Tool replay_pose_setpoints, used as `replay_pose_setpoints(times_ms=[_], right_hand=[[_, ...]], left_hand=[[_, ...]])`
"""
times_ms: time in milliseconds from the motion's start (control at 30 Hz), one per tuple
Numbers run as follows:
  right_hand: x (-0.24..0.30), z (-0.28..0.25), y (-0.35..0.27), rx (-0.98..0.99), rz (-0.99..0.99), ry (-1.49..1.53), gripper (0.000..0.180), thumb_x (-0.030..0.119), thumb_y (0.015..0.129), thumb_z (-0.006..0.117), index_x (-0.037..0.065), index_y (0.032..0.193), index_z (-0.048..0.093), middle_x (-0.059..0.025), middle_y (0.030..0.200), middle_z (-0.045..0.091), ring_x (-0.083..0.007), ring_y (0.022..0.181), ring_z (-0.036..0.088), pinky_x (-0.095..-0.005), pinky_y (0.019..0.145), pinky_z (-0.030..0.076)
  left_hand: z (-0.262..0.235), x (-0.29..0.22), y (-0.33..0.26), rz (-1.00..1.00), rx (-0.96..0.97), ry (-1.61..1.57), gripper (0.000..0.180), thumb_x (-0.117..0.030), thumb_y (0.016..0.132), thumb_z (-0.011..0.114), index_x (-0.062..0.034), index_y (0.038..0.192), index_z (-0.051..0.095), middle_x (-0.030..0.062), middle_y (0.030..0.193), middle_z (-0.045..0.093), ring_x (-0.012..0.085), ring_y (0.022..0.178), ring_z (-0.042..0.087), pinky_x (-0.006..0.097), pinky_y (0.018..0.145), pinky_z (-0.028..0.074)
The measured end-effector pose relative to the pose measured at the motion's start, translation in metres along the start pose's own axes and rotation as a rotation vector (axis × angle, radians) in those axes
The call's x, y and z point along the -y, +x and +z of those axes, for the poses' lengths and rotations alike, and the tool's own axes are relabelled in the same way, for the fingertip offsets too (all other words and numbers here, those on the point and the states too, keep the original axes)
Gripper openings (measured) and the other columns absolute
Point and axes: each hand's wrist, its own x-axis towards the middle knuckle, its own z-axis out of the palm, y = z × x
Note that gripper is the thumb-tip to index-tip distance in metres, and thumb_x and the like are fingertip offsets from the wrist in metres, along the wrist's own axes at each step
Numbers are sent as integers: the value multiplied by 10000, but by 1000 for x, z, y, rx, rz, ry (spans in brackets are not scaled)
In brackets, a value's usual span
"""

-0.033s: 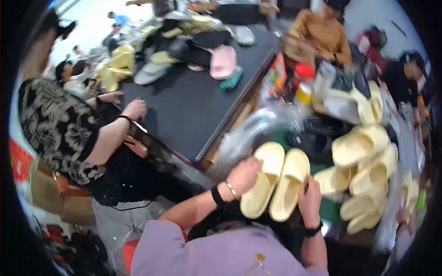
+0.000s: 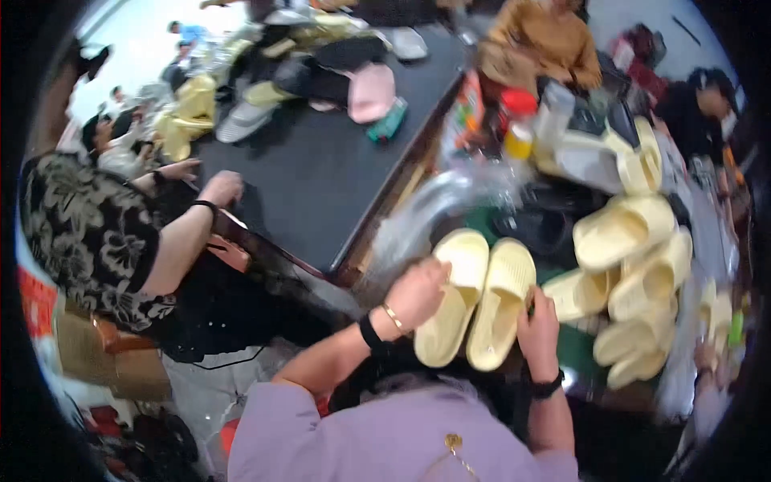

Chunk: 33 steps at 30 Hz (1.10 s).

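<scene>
Nothing has shifted: left hand and right hand grip pale-yellow slippers (side by side).

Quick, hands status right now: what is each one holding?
Left hand: closed on the left pale yellow foam slipper of the side-by-side pair.
Right hand: gripping the edge of the right pale yellow foam slipper.

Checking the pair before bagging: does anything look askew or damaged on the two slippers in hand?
Nothing stands out. The left hand and right hand hold two pale yellow slippers side by side, soles up, evenly matched; no damage visible.
</scene>
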Motion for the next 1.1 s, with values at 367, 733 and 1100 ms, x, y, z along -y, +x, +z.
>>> replay_pose_setpoints(times_ms=[367,733,1100], right_hand=[[18,-9,18,-109,-92,105,364,48,844,629,11,1201,570,-189,1127,575,-380,1055,572,-433,907,482],[21,22,17,-154,-253,-53,352,23,808,644,15,1157,600,-170,1151,570,-380,1105,518,-448,949,439],[7,34,4,-154,-271,-20,433,-7,813,573,-12,1245,559,-186,1243,542,-377,1173,476,-477,1019,375]], left_hand=[[-29,-4,-10,74,-23,-68,529,-111,821,694,-17,1315,531,190,1285,560,385,1144,558,431,975,467],[-64,53,41,-67,-352,232,338,-206,858,655,-18,1136,609,201,1006,656,387,956,655,452,819,546],[-4,82,89,-254,-144,573,140,-91,852,592,-41,870,721,179,940,700,297,770,722,390,647,593]])
